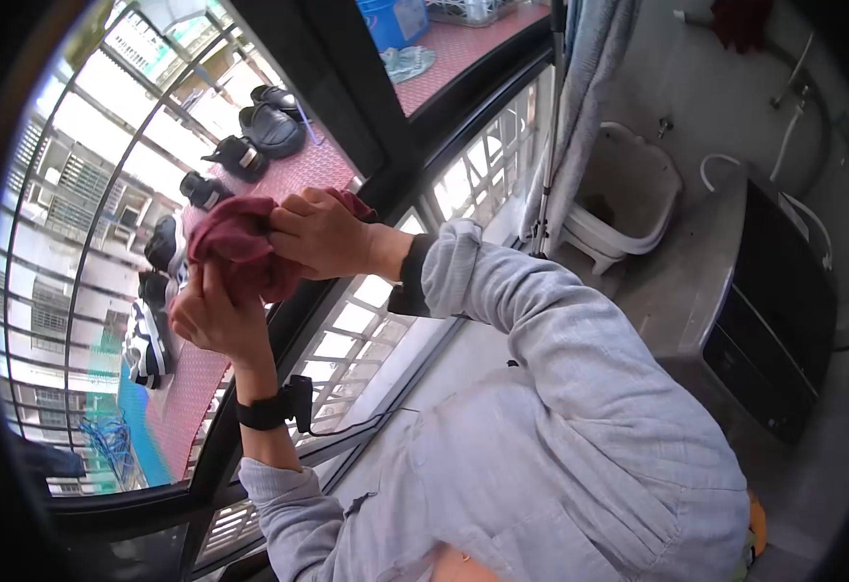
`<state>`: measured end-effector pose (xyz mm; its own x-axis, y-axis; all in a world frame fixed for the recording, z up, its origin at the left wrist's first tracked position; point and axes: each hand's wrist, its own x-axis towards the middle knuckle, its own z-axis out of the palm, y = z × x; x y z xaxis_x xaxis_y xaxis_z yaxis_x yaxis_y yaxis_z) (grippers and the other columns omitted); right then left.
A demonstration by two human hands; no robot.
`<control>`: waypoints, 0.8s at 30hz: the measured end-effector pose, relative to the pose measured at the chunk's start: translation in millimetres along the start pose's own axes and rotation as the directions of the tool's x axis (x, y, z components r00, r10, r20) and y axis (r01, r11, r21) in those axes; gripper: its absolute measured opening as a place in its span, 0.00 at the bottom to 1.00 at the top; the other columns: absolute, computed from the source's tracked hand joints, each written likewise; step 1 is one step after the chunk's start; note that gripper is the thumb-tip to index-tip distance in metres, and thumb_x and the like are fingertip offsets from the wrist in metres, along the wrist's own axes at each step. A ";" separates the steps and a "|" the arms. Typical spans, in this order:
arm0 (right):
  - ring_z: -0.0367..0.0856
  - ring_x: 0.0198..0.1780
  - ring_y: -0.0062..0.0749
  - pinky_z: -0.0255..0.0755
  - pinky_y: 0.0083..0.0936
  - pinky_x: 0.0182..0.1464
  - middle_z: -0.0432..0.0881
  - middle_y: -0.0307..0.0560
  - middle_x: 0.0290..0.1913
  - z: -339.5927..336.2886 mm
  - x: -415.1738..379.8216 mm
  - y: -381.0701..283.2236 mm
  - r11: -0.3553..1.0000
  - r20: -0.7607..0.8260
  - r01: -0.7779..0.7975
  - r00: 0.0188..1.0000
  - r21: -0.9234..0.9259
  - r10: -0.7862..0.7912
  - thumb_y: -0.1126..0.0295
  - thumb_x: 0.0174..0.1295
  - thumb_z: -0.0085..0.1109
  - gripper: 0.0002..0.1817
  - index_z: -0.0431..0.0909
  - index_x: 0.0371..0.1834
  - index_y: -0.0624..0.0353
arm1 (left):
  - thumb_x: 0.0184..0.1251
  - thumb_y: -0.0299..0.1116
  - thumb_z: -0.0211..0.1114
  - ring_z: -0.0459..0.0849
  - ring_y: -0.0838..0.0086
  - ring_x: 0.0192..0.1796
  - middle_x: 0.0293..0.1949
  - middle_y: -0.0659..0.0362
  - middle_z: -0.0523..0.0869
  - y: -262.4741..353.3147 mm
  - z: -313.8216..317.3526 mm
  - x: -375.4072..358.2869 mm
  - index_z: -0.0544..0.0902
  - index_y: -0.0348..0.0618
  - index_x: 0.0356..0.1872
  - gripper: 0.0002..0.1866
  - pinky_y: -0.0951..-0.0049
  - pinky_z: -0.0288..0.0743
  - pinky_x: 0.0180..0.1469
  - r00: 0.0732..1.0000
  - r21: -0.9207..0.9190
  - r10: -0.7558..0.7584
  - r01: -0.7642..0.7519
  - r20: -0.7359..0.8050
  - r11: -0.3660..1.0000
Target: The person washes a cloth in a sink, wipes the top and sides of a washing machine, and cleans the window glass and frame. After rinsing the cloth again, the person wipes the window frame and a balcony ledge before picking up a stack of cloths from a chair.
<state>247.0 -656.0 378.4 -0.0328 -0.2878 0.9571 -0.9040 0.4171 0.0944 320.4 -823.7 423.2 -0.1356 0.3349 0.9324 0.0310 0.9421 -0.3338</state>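
Both hands, left hand and right hand, grip a bunched maroon cloth (folds partly hidden) at a barred window; shoes line the ledge.

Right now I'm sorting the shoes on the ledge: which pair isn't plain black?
The sneakers at the end of the row, below the hands: black and white, while the other shoes look all black.

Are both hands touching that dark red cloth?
Touching. The head view shows the left hand and right hand both gripping the dark red cloth.
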 end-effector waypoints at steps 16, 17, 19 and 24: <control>0.69 0.61 0.44 0.65 0.39 0.59 0.75 0.48 0.56 -332.2 -277.6 122.4 0.183 0.052 -0.786 0.189 -0.590 0.981 0.63 0.45 0.68 0.28 0.76 0.54 0.49 | 0.59 0.26 0.59 0.80 0.77 0.39 0.38 0.56 0.83 430.8 119.7 -10.0 0.78 0.31 0.47 0.15 0.79 0.74 0.43 0.166 -0.056 0.275 0.928 0.947 -0.368; 0.68 0.63 0.45 0.65 0.37 0.61 0.73 0.48 0.59 -353.8 -289.7 129.7 0.082 0.096 -0.818 0.033 -0.570 0.995 0.62 0.46 0.68 0.29 0.75 0.55 0.52 | 0.59 0.26 0.56 0.80 0.76 0.38 0.37 0.56 0.81 447.4 126.7 -7.8 0.77 0.33 0.48 0.15 0.78 0.74 0.41 0.116 0.010 0.322 0.931 0.940 -0.364; 0.68 0.64 0.46 0.65 0.34 0.62 0.71 0.50 0.62 -390.6 -313.2 141.4 -0.053 0.093 -0.834 -0.125 -0.550 0.988 0.61 0.49 0.66 0.30 0.74 0.57 0.56 | 0.58 0.25 0.54 0.80 0.75 0.38 0.39 0.55 0.81 483.5 150.1 -15.2 0.76 0.33 0.49 0.17 0.77 0.75 0.41 0.032 0.138 0.410 0.915 0.912 -0.379; 0.77 0.54 0.49 0.70 0.35 0.54 0.79 0.55 0.53 -430.9 -363.9 186.4 -0.322 -0.226 -0.837 -0.243 -0.443 0.943 0.60 0.57 0.60 0.21 0.76 0.52 0.58 | 0.56 0.26 0.52 0.80 0.69 0.42 0.43 0.51 0.81 586.3 205.3 -19.5 0.72 0.34 0.55 0.22 0.73 0.75 0.44 0.005 0.178 0.482 0.926 0.876 -0.333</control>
<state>274.1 -102.1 165.6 -0.7484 0.6582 -0.0816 0.5071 0.4887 -0.7099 137.9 -281.2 180.9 -0.8535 0.4413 -0.2770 -0.3119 -0.0069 0.9501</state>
